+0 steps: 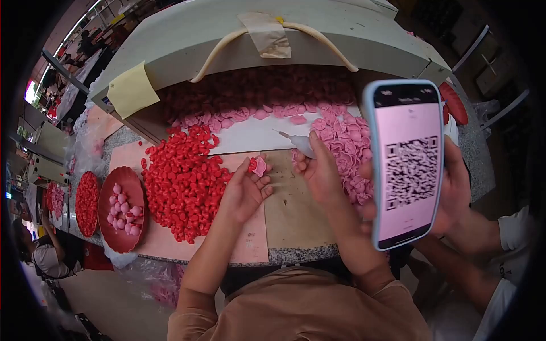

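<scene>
Head view: the left hand (243, 194), palm up and half-curled, pinches the flower (260, 167), while the right hand (322, 175), right of the flower, is closed around the bottle (303, 146), whose long axis slants leftward, its needle (280, 133) beyond the flower and apart from it.

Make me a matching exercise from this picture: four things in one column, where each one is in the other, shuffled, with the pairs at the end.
Things
1. small whitish bottle with a thin needle tip
2. pink petal-shaped piece with a red part
3. pale pink round pieces
4. phone in a light blue case

Places
A. in a red oval tray with a wavy rim
B. in another person's hand
C. in the wearer's right hand
D. in the wearer's left hand

Pairs: 1-C, 2-D, 3-A, 4-B
</scene>
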The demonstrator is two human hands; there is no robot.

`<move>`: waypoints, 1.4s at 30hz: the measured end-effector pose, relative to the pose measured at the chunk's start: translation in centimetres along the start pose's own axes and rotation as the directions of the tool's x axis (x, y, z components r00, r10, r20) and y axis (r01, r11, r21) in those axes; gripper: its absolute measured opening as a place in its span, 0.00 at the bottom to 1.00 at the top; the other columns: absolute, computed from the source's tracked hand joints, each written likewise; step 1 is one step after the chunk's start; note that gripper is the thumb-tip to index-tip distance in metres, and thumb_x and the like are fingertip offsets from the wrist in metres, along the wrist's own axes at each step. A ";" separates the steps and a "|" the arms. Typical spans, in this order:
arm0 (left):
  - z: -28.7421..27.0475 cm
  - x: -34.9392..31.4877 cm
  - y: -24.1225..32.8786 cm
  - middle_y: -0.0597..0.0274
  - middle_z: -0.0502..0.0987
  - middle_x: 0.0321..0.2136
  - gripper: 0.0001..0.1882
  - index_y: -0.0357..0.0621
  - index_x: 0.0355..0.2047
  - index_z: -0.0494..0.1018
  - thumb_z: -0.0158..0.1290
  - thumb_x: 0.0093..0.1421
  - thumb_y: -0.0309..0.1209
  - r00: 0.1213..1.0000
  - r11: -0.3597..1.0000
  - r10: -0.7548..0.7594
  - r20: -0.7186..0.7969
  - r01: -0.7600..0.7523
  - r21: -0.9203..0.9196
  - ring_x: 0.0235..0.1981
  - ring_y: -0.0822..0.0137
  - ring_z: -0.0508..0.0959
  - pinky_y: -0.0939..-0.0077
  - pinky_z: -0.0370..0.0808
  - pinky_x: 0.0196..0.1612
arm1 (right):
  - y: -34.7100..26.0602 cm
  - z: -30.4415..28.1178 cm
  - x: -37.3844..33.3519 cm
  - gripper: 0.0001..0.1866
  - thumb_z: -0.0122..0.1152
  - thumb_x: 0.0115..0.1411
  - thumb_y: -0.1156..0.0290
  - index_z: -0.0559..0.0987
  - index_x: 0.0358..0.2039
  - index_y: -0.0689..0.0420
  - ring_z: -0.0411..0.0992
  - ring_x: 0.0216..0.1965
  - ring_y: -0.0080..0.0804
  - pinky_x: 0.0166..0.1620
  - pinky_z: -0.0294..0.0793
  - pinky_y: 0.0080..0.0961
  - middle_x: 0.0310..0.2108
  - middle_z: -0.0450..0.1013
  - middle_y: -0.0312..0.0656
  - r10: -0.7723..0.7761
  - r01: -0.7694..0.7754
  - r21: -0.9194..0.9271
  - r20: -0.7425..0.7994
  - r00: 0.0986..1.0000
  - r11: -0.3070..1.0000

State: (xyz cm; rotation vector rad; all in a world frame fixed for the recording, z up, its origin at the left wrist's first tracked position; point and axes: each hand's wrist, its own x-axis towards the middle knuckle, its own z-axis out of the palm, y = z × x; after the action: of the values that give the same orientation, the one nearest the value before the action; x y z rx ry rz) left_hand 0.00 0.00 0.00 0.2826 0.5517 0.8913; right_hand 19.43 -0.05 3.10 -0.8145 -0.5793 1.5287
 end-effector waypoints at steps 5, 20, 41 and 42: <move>0.6 -0.3 -0.1 0.64 0.76 0.35 0.22 0.45 0.52 0.67 0.45 0.64 0.46 0.999 1.000 0.017 -0.036 -0.016 0.016 0.32 0.72 0.74 0.73 0.71 0.39 | 0.0 0.3 0.0 0.17 0.48 0.64 0.52 0.72 0.34 0.55 0.61 0.20 0.19 0.27 0.64 0.20 0.20 0.65 0.31 0.033 -0.034 -0.020 -0.077 0.996 0.999; 1.2 -0.4 -0.3 0.59 0.73 0.42 0.23 0.41 0.52 0.66 0.46 0.64 0.44 0.998 0.999 0.038 -0.057 -0.037 0.016 0.36 0.71 0.73 0.75 0.73 0.42 | -0.5 1.6 -0.9 0.12 0.53 0.63 0.61 0.70 0.31 0.56 0.60 0.20 0.12 0.24 0.62 0.13 0.22 0.66 0.30 -0.348 0.294 -0.404 -0.065 0.935 0.866; 1.4 -0.2 -0.6 0.61 0.74 0.43 0.22 0.43 0.52 0.66 0.44 0.65 0.45 0.999 0.997 -0.018 -0.040 0.021 0.075 0.37 0.73 0.74 0.75 0.72 0.43 | -0.6 1.3 -1.4 0.11 0.60 0.57 0.66 0.71 0.29 0.60 0.66 0.24 0.20 0.27 0.66 0.20 0.22 0.69 0.36 -0.517 0.434 -0.775 0.164 0.840 0.459; 1.4 -0.2 -0.6 0.61 0.74 0.43 0.22 0.43 0.52 0.66 0.44 0.65 0.45 0.999 0.997 -0.017 -0.040 0.020 0.075 0.37 0.73 0.74 0.75 0.72 0.43 | -0.5 1.2 -1.3 0.11 0.60 0.57 0.66 0.71 0.29 0.60 0.66 0.24 0.20 0.27 0.66 0.20 0.22 0.69 0.36 -0.516 0.434 -0.775 0.165 0.841 0.459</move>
State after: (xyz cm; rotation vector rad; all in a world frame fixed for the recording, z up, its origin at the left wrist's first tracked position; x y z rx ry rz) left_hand 1.07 -0.56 0.92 0.3281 0.6244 0.8606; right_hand 18.83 -1.15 4.49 -1.2492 -1.3533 0.6311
